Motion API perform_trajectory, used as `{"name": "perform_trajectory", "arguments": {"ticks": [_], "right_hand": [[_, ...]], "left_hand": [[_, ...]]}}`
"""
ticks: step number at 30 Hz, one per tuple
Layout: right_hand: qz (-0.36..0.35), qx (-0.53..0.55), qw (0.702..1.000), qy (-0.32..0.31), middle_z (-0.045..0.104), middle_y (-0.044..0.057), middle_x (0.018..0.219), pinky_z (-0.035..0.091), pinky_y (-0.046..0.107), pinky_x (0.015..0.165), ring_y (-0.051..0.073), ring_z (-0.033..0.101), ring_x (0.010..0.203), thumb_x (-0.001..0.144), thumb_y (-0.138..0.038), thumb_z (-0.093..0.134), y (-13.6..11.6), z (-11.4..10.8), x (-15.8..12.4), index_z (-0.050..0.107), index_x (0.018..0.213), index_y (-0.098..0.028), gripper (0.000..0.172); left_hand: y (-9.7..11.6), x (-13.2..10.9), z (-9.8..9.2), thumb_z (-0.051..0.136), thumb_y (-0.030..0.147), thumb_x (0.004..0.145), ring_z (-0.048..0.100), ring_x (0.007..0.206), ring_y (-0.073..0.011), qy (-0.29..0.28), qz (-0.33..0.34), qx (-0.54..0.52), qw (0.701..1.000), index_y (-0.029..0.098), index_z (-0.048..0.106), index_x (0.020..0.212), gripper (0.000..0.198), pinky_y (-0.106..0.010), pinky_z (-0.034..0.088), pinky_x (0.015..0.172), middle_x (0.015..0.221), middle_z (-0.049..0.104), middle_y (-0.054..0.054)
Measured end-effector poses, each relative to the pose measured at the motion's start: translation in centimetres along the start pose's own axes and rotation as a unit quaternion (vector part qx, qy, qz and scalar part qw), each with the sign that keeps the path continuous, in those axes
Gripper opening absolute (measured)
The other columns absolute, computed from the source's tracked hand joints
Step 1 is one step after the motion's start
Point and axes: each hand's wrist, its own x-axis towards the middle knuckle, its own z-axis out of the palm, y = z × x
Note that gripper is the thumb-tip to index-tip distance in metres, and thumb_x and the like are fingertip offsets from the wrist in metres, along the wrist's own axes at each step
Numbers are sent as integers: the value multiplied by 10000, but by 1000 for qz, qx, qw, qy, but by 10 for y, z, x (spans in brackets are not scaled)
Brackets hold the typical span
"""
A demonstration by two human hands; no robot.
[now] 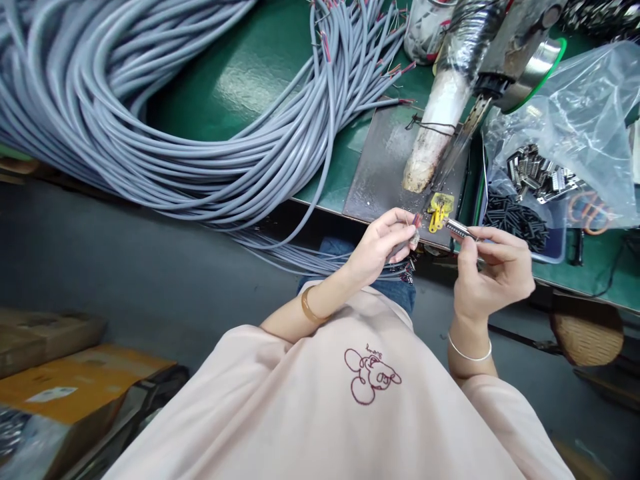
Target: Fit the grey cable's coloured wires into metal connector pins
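Observation:
My left hand (pixel 383 243) is closed around the end of a grey cable, with thin coloured wires (pixel 416 220) poking out past the fingertips. Between thumb and fingers, my right hand (pixel 493 267) pinches a small metal multi-pin connector (pixel 459 230), held apart from the wires. A yellow clip-like fixture (pixel 438 213) sits at the front of the dark metal plate (pixel 373 167), between and just beyond both hands. Above that plate, a tool wrapped in white material (pixel 433 140) slants down beside narrow metal rods (pixel 463 140).
Big bundles of grey cable (pixel 240 160) cover the left of the green bench (pixel 215 100). To the right stands a blue bin (pixel 560 247) with black sleeves (pixel 515 217) and a plastic bag of metal connectors (pixel 537 173). A solder wire spool (pixel 535 77) is behind; cardboard boxes (pixel 75 387) are lower left.

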Motion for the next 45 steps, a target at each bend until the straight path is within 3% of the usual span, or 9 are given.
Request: {"name": "perform_trajectory", "arguments": {"ticks": [4, 9, 15, 20, 28, 36, 45], "right_hand": [[-17, 3, 999, -29, 753, 18, 1027, 647, 383, 781, 210, 751, 921, 874, -171, 731, -1, 0, 3, 690, 964, -264, 136], [62, 32, 991, -111, 742, 39, 1051, 647, 393, 802, 214, 731, 972, 888, -230, 726, -9, 2, 9, 756, 957, -265, 83], [132, 99, 971, -171, 735, 47, 1074, 653, 350, 776, 196, 734, 969, 880, -263, 734, -10, 3, 11, 784, 961, -275, 95], [135, 103, 969, -177, 732, 44, 1063, 652, 333, 789, 182, 738, 945, 871, -231, 733, -11, 2, 10, 780, 931, -263, 82], [151, 122, 968, -160, 721, 46, 1105, 661, 363, 846, 187, 745, 954, 851, -215, 744, -12, 3, 8, 770, 910, -248, 73], [152, 130, 965, -167, 719, 50, 1105, 664, 325, 807, 180, 742, 967, 862, -240, 742, -9, 4, 7, 757, 899, -239, 40], [150, 120, 967, -169, 714, 60, 1109, 675, 345, 824, 187, 750, 973, 874, -280, 746, -5, 2, 6, 738, 907, -230, 61]], "left_hand": [[-1, 0, 1, 807, 350, 768, 412, 473, -28, 8, 2, 34, 999, 154, 587, 889, 318, -157, 243, 403, 653, 611, 23], [-2, 0, 1, 830, 370, 755, 399, 441, -12, -8, 8, 56, 998, 138, 606, 852, 336, -153, 239, 400, 619, 620, 28], [-8, 0, 2, 852, 371, 751, 479, 493, -15, -18, 46, 83, 995, 140, 620, 830, 336, -158, 403, 504, 636, 599, 51], [-13, -1, 3, 840, 334, 765, 504, 520, -20, -12, 70, 114, 991, 143, 623, 823, 295, -170, 454, 559, 672, 621, 43], [-13, -5, 1, 787, 370, 815, 445, 448, -17, 8, 63, 121, 991, 153, 583, 881, 305, -159, 337, 426, 661, 632, 34], [-20, -5, 1, 765, 345, 839, 520, 506, -25, -10, 94, 158, 983, 155, 571, 832, 272, -174, 463, 554, 691, 637, 31], [-20, -7, 2, 770, 385, 835, 571, 559, -48, -18, 83, 170, 982, 157, 586, 845, 294, -188, 480, 589, 698, 652, 16]]}}
